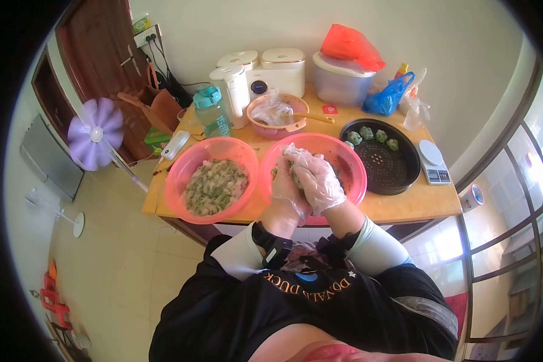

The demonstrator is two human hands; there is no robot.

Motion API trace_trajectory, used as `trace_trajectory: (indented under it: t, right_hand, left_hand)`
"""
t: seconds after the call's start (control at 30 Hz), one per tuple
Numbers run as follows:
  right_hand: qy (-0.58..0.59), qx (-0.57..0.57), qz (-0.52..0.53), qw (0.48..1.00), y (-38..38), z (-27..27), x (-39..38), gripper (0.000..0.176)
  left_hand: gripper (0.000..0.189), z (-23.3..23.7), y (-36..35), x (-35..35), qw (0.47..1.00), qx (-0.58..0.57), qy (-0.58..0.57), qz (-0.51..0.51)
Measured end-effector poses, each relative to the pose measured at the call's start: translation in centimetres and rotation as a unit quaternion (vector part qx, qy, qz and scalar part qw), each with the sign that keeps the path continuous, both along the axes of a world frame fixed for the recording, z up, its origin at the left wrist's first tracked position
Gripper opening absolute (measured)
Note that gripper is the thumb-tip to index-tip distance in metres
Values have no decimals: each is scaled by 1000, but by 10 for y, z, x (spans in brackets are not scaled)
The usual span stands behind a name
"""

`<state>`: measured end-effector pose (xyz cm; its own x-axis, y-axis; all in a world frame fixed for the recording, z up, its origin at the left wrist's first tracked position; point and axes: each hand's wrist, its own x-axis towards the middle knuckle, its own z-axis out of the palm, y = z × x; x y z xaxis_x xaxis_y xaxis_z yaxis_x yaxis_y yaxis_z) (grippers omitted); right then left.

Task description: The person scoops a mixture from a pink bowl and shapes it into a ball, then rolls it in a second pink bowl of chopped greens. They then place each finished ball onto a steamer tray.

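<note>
On the desk [404,206], a pink bowl [360,181] is overhung by the gloved left hand [289,188] and right hand [321,183], cupped and pressed together. Between them a green-flecked lump [296,176] is held, mostly hidden; its direction and long axis cannot be told.

The gloved left hand [288,186] and right hand [321,181] are pressing together around some greenish mixture [295,176] over the right pink basin [356,175]. The left pink basin [179,175] is holding chopped filling [216,187], and green balls [366,133] are sitting in the black pan [383,166], beside a scale [431,154].
</note>
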<state>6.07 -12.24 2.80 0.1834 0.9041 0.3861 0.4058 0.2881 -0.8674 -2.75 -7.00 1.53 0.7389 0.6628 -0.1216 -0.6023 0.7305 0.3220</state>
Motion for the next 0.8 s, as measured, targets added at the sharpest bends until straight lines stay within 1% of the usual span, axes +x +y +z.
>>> trace_trajectory:
  t: [0.03,0.07,0.1,0.13,0.17,0.2,0.23,0.27,0.3,0.33,0.37,0.43,0.47,0.5,0.53,0.57,0.6,0.63,0.7,0.73,0.8]
  right_hand:
    - [-125,46,-26,991,0,-5,2,46]
    - [-227,31,-36,973,1,-5,9,48]
    - [-228,30,-35,973,3,-2,10,48]
    - [-243,42,-61,967,3,1,9,48]
    - [-257,55,-85,961,3,5,8,49]
    - [-268,24,-109,957,1,10,8,51]
    - [-294,23,-138,946,5,8,12,51]
    - [-257,7,-134,957,2,14,18,50]
    - [-219,-8,-130,967,-1,22,19,50]
    - [-81,-1,-158,984,3,22,17,47]
    - [-84,-1,-157,984,0,30,20,47]
    - [-99,-91,-39,990,-15,60,21,43]
    - [-77,-70,-58,993,-11,60,11,38]
    - [-77,-72,-58,993,-9,57,10,38]
    - [-207,-14,-30,978,-7,52,11,37]
    - [-332,46,-1,942,-2,45,13,36]
    - [-382,118,19,916,5,38,12,31]
    - [-384,117,20,916,5,34,14,31]
    - [-419,178,46,889,2,30,12,24]
    - [-390,218,34,894,7,20,15,19]
    - [-395,212,29,893,3,18,13,20]
  left_hand:
    - [68,-1,2,0,999,2,-40,-6]
    - [68,-3,1,-1,999,1,-40,-5]
    - [66,4,-3,-2,997,-16,-67,-19]
    - [64,8,-5,-3,995,-32,-95,-31]
    - [64,9,-4,-3,994,-34,-97,-29]
    - [64,10,-3,-4,994,-45,-90,-35]
    - [64,11,-1,-5,994,-55,-84,-41]
    - [64,7,2,-5,994,-54,-86,-39]
    - [65,3,6,-3,997,-63,-53,4]
    - [67,0,10,-2,996,-72,-20,47]
    - [67,-3,13,0,996,-73,-22,49]
    - [68,-4,14,2,994,-91,10,58]
    - [68,-6,12,0,994,-93,11,58]
    - [68,-8,9,-3,999,-13,-2,50]
    - [69,-10,7,-4,997,68,-16,41]
    - [69,-11,7,-5,997,67,-17,41]
    - [71,-12,8,-5,998,55,-27,28]
    - [72,-11,9,-5,998,44,-37,15]
    - [74,-7,11,-5,999,29,-30,8]
    - [76,-6,10,-5,1000,13,-20,-2]
    - [77,-11,11,-6,1000,18,-14,-7]
